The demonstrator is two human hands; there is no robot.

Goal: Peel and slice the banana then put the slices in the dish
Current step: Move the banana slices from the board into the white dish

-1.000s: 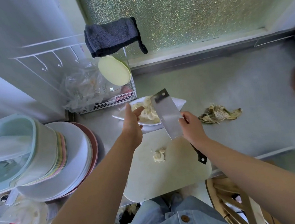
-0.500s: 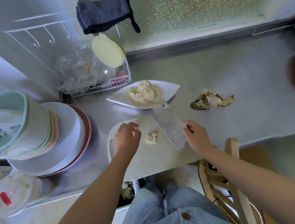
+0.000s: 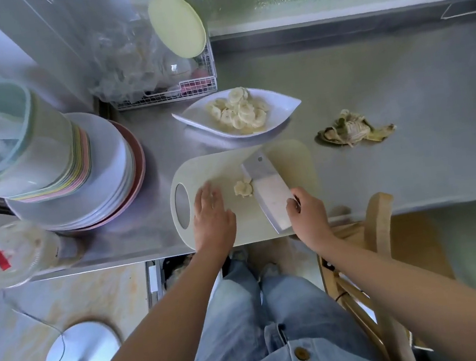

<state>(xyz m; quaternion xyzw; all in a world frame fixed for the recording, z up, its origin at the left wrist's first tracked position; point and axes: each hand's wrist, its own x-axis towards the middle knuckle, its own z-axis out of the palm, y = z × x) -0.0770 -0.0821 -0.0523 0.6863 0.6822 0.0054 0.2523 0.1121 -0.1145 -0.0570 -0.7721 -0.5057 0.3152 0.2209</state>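
Note:
A white leaf-shaped dish [image 3: 278, 106] holds several banana slices [image 3: 239, 111] at the back of the steel counter. In front of it lies a pale cutting board [image 3: 223, 167]. A small clump of banana slices [image 3: 243, 187] rests on the board, touching the flat cleaver blade [image 3: 267, 188]. My right hand [image 3: 307, 216] grips the cleaver near its handle end. My left hand [image 3: 213, 218] rests flat on the board, left of the slices, fingers straight. The banana peel [image 3: 353, 131] lies on the counter to the right.
A stack of plates and coloured bowls [image 3: 74, 173] stands at the left. A wire rack [image 3: 177, 88] with a plastic bag and a pale lid sits behind the dish. A lidded cup [image 3: 14, 252] stands at front left, a wooden chair [image 3: 377, 229] at front right.
My left hand has come back from the dish and flattened on the board. The cleaver has come down from beside the dish and now lies low against the remaining slices.

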